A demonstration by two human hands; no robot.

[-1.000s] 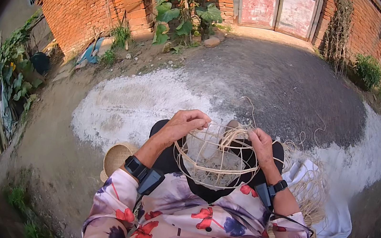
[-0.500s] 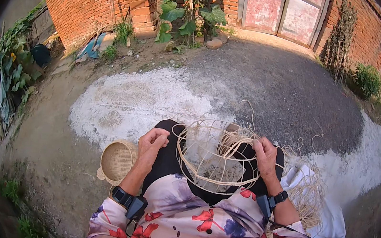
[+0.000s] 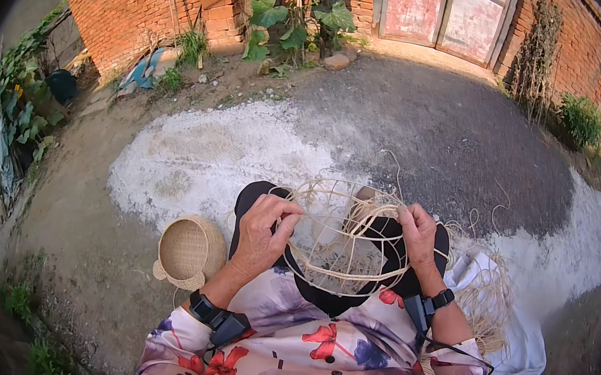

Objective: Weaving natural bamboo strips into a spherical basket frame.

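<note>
Pale openwork frame [image 3: 338, 274] between both hands [image 3: 419, 237], with black wristbands [image 3: 443, 298].

no readable txt, no legible nos., no signs or labels w/ clear lettering

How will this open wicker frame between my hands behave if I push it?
The wicker frame probably feels light, being mostly open gaps. Thin-ribbed yet bowed into shape, it should flex rather than flop. Its rounded outline may make it rock.

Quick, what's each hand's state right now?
Left hand: nearly closed at the wicker frame; whether it grips cannot be told.
Right hand: closed, holding the frame's right side.
</note>
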